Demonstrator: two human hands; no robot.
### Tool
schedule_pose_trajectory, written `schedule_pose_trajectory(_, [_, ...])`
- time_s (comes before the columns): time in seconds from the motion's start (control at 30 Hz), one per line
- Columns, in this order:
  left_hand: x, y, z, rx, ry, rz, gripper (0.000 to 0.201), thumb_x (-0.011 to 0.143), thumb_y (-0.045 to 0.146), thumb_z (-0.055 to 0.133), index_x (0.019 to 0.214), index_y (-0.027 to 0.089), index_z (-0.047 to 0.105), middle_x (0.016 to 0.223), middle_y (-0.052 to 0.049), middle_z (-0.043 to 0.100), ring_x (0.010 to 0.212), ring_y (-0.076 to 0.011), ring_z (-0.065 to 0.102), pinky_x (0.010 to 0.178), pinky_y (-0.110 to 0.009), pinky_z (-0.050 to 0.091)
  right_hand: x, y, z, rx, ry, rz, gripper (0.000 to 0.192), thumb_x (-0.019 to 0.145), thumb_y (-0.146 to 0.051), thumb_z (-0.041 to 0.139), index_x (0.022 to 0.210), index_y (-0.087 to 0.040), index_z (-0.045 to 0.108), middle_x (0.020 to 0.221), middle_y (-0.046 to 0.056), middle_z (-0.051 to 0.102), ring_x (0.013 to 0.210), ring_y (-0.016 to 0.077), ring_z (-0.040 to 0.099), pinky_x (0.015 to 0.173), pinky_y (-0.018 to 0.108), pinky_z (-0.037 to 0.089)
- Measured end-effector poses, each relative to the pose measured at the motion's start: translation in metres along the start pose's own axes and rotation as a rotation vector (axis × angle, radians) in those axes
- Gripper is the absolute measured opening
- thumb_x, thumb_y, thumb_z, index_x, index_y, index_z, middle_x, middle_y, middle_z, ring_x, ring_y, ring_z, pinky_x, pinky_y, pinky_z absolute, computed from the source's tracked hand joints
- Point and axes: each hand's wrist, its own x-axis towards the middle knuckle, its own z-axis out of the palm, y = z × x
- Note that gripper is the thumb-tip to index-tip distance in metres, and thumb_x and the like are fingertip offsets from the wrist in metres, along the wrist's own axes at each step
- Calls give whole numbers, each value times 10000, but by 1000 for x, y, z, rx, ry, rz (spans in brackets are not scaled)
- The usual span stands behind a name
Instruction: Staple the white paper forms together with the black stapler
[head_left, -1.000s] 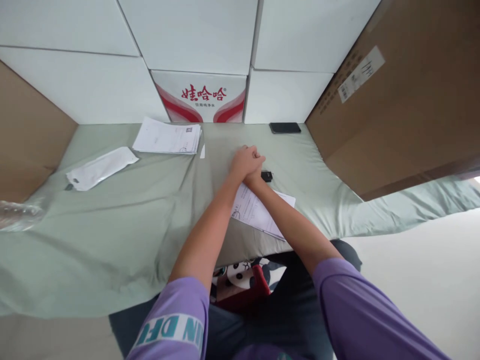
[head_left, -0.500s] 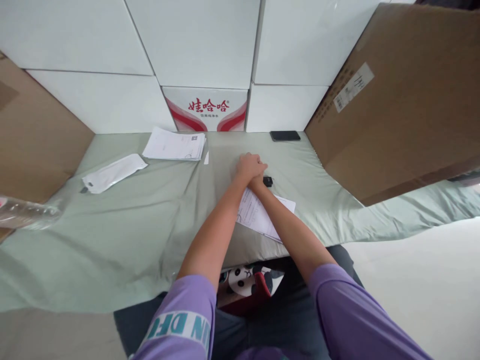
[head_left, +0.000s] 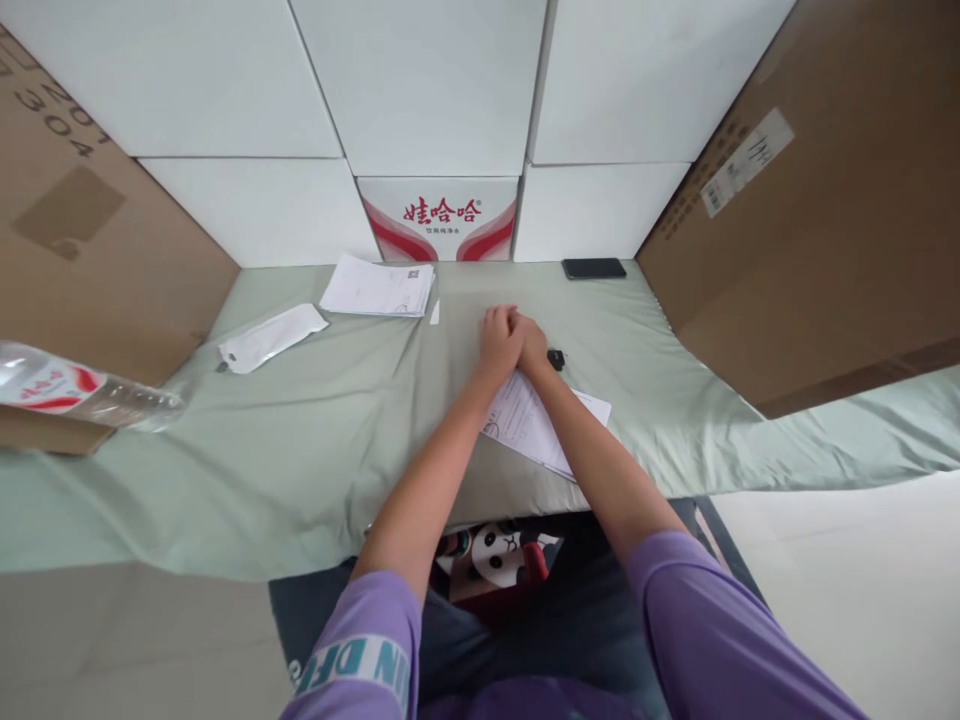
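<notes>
Nearest me, printed papers lie on the surface, partly under my right forearm. Beyond, my left hand and right hand clasp together, fingers folded closed (contents, if any, hidden), beside a small black object. Farther: a paper stack, a phone.

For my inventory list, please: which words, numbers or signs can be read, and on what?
"娃哈哈®": red-and-white box
"饮用纯净水": same box
"娃哈哈": bottle
"201": left carton
"304": same carton
Sleeve letters: only partly visible.
Too small: far papers, near papers, sticker on right carton.
</notes>
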Motion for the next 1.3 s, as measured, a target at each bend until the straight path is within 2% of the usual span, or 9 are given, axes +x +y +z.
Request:
schedule_pose_trajectory(0.1, [-17, -28, -10, -43, -3, -58, 276, 1011, 286, 422, 1180, 189, 618, 1234, -130, 660, 1172, -214, 596, 1052, -373, 443, 6, 6, 7, -22, 35, 86, 319, 973, -179, 415, 1193, -184, 646, 1102, 143, 736, 999, 266, 676, 875, 393, 503])
schedule_pose_trajectory(0.23, [-30, -49, -18, -1, -288, 85, 196, 956, 248, 490, 997, 212, 678, 1046, -73, 719, 1005, -218, 652, 968, -382, 481, 10, 10, 11, 11, 100, 137, 405, 929, -135, 351, 1239, -179, 607, 1080, 149, 731, 977, 269, 670, 842, 373, 476])
schedule_pose_trajectory(0.4, [-27, -52, -23, 94, -345, 250, 224, 873, 324, 662, 1058, 203, 701, 1140, -90, 706, 1128, -261, 597, 1031, -412, 454, 14, 17, 13, 121, 130, 132, 394, 925, -161, 333, 1203, -187, 610, 1058, 120, 723, 966, 236, 646, 842, 340, 462])
schedule_pose_trajectory(0.63, [-22, -50, -34, 109, -407, 247, 316, 916, 416, 642, 1185, 265, 709, 1260, -62, 676, 1226, -257, 555, 1095, -409, 422, 7, 29, 3, 354, 247, -100, 302, 930, -265, 373, 1020, -186, 651, 809, 37, 666, 745, 176, 594, 763, 298, 466])
schedule_pose_trajectory(0.73, [-22, -49, -34, 73, -399, 242, 303, 904, 391, 661, 1181, 281, 718, 1242, -45, 678, 1210, -241, 567, 1091, -391, 428, -7, 49, -16, 344, 266, -196, 249, 910, -305, 455, 957, -201, 677, 806, 35, 669, 790, 189, 613, 798, 321, 472])
schedule_pose_trajectory(0.93, [-21, -49, -33, -36, -390, 234, 284, 873, 346, 689, 1142, 270, 741, 1132, -38, 695, 1145, -218, 603, 1030, -356, 465, -29, 85, -33, 301, 3, -331, 213, 856, -396, 623, 851, -211, 727, 865, 67, 701, 845, 225, 631, 831, 375, 482])
schedule_pose_trajectory(1.1, [-19, -52, -37, -126, -370, 122, 372, 895, 342, 640, 1251, 251, 694, 1182, -67, 692, 1075, -206, 630, 938, -345, 509, -33, 76, -29, 253, -19, -352, 257, 887, -395, 626, 1029, -235, 768, 986, 79, 710, 977, 248, 632, 922, 412, 478])
schedule_pose_trajectory(1.2, [-14, -55, -41, -174, -286, -26, 369, 937, 292, 537, 1279, 232, 664, 1194, -76, 703, 1064, -192, 643, 912, -324, 519, -35, 68, -25, 216, 15, -395, 293, 918, -393, 600, 1113, -257, 772, 1055, 84, 693, 1060, 257, 610, 981, 439, 454])
schedule_pose_trajectory(1.3, [-10, -59, -44, -233, -194, -88, 342, 931, 254, 503, 1222, 204, 674, 1154, -83, 715, 1071, -191, 654, 933, -317, 519, -37, 65, -21, 205, 41, -437, 272, 937, -384, 586, 1072, -262, 788, 1050, 84, 681, 1061, 256, 602, 981, 440, 449])
